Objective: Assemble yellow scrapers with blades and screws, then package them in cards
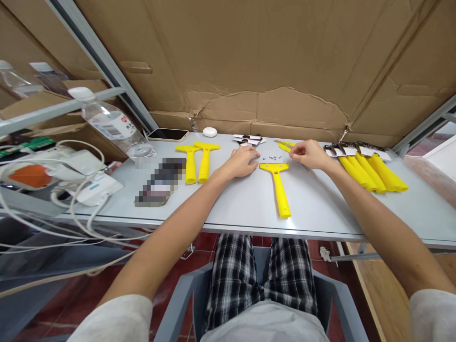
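My left hand [242, 161] lies on the table with its fingers loosely stretched out, just in front of some black-and-white card pieces [248, 139]. My right hand [308, 154] has thumb and fingers pinched together; whatever is between them is too small to make out. Behind its fingertips lies a yellow tool with a thin grey tip [285, 145]. Several tiny dark screws [272, 158] are scattered between my hands. Nearer me rests a yellow scraper [280, 187], its wide head pointing away. Two more yellow scrapers, a left one [190, 164] and a right one [204, 161], lie left of my left hand.
Several yellow scrapers with card-covered heads [374, 171] lie at the right. Toward the back left are a phone [169, 135], a white oval case [210, 132] and a tilted plastic bottle [114, 126]. White cables [76, 199] crowd the left edge. Cardboard [256, 66] walls the back.
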Available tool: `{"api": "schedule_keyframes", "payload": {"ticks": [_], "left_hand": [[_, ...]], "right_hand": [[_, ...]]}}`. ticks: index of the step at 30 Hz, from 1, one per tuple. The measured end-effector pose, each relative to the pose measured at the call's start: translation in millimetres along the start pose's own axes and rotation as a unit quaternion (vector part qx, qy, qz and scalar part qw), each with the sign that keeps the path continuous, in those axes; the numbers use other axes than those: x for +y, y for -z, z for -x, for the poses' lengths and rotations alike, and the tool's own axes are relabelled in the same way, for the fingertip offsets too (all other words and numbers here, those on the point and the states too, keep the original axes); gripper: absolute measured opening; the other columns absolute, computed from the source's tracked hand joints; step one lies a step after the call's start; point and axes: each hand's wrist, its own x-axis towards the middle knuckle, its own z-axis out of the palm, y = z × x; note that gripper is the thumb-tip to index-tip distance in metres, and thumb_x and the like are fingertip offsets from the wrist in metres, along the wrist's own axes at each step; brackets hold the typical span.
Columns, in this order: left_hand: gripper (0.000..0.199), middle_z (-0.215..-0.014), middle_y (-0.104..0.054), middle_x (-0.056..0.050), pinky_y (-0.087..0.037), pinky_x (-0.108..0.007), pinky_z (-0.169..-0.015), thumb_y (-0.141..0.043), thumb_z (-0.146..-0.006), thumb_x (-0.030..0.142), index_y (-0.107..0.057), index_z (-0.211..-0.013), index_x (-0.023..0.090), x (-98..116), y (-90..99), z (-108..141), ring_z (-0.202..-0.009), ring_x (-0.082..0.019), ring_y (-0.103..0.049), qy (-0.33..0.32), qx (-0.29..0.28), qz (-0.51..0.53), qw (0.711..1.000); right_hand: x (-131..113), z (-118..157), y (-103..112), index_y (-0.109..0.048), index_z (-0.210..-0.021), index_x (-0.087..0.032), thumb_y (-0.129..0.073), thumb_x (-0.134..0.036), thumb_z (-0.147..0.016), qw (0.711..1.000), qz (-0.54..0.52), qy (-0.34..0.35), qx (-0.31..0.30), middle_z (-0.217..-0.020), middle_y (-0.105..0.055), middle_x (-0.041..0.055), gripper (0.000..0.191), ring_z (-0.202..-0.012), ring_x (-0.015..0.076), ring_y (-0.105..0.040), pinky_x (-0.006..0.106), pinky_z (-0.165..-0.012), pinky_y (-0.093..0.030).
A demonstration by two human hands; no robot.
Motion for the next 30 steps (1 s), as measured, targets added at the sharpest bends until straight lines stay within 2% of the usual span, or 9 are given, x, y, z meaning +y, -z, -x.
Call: {"api": "schedule_keyframes", "payload": {"ticks": [2, 4, 6, 9, 11, 14, 21, 25, 30], "left_hand": [[0.04, -0.159, -0.065, -0.018, -0.046, -0.062, -0.124, -0.06, -0.104, 0.034, -0.079, -0.137, 0.02, 9.1, 0.9, 1.7, -0.151, -0.042, -0.054, 0.021, 0.069, 0.002, 0.997], [0.039, -0.137, -0.075, -0.017, -0.051, -0.057, -0.118, -0.058, -0.106, 0.033, -0.08, -0.134, 0.02, 22.7, 2.5, 5.3, -0.136, -0.038, -0.064, 0.019, 0.126, 0.025, 0.991], [0.042, -0.107, -0.08, -0.01, -0.057, -0.049, -0.105, -0.054, -0.109, 0.036, -0.079, -0.139, 0.022, 39.5, 3.4, 11.2, -0.11, -0.031, -0.073, -0.011, 0.112, 0.069, 0.991], [0.049, -0.092, -0.08, -0.006, -0.059, -0.045, -0.09, -0.06, -0.108, 0.046, -0.078, -0.149, 0.027, 64.8, 2.2, 22.4, -0.091, -0.029, -0.075, -0.05, 0.044, 0.086, 0.994], [0.05, -0.094, -0.082, -0.006, -0.059, -0.046, -0.09, -0.059, -0.109, 0.051, -0.078, -0.15, 0.031, 77.5, 1.0, 29.3, -0.092, -0.03, -0.076, -0.088, 0.0, 0.073, 0.993], [0.047, -0.11, -0.082, -0.01, -0.06, -0.048, -0.093, -0.058, -0.108, 0.053, -0.083, -0.141, 0.03, 86.5, 1.6, 35.7, -0.101, -0.032, -0.077, -0.117, -0.029, 0.055, 0.991], [0.035, -0.14, -0.069, -0.01, -0.06, -0.049, -0.093, -0.063, -0.1, 0.044, -0.087, -0.12, 0.028, 77.2, 14.7, 37.9, -0.095, -0.028, -0.075, -0.094, -0.053, 0.067, 0.992], [0.025, -0.141, -0.067, -0.009, -0.061, -0.049, -0.094, -0.064, -0.095, 0.036, -0.084, -0.107, 0.026, 70.2, 20.4, 37.9, -0.095, -0.027, -0.074, -0.085, -0.06, 0.088, 0.991], [0.016, -0.129, -0.07, -0.01, -0.06, -0.045, -0.094, -0.065, -0.092, 0.027, -0.078, -0.101, 0.023, 60.2, 23.5, 35.7, -0.101, -0.027, -0.072, -0.094, -0.062, 0.1, 0.989]], "right_hand": [[5.3, 15.0, -1.0, -0.083, -0.087, -0.018, -0.07, -0.03, -0.085, 1.0, -0.016, -0.012, 0.0, -0.086, -0.084, 0.0064, 0.017, -0.076, 0.0216, -0.074, 0.034, -0.078, -0.057], [9.8, 23.3, -3.3, -0.082, -0.086, -0.019, -0.07, -0.028, -0.084, 1.0, -0.003, -0.007, 0.003, -0.085, -0.084, 0.0059, 0.015, -0.077, 0.022, -0.074, 0.035, -0.079, -0.058], [12.7, 25.3, -5.2, -0.082, -0.087, -0.02, -0.07, -0.026, -0.085, 1.0, 0.017, 0.009, 0.007, -0.086, -0.083, 0.0058, 0.014, -0.078, 0.0222, -0.073, 0.035, -0.08, -0.057], [13.0, 22.8, -6.8, -0.081, -0.091, -0.019, -0.069, -0.027, -0.088, 0.999, 0.028, 0.039, 0.017, -0.093, -0.083, 0.007, 0.015, -0.077, 0.0208, -0.072, 0.035, -0.08, -0.056], [11.1, 21.8, -7.6, -0.081, -0.093, -0.019, -0.068, -0.027, -0.089, 0.998, 0.026, 0.054, 0.019, -0.096, -0.083, 0.0075, 0.016, -0.077, 0.0198, -0.071, 0.034, -0.08, -0.056], [7.4, 23.4, -8.8, -0.081, -0.093, -0.019, -0.066, -0.024, -0.09, 0.998, 0.018, 0.062, 0.013, -0.093, -0.082, 0.0067, 0.016, -0.076, 0.0193, -0.07, 0.033, -0.08, -0.055], [8.8, 27.3, -8.7, -0.08, -0.092, -0.019, -0.067, -0.022, -0.09, 0.999, 0.006, 0.043, 0.016, -0.089, -0.083, 0.0058, 0.014, -0.078, 0.0198, -0.073, 0.032, -0.083, -0.057], [11.7, 27.0, -7.8, -0.081, -0.091, -0.02, -0.067, -0.024, -0.089, 0.999, 0.007, 0.04, 0.023, -0.088, -0.083, 0.0058, 0.015, -0.077, 0.0205, -0.073, 0.033, -0.082, -0.059], [7.7, 27.9, -8.4, -0.082, -0.091, -0.019, -0.066, -0.024, -0.09, 0.999, 0.009, 0.041, 0.02, -0.086, -0.083, 0.0062, 0.016, -0.075, 0.0203, -0.073, 0.033, -0.082, -0.06]]}}
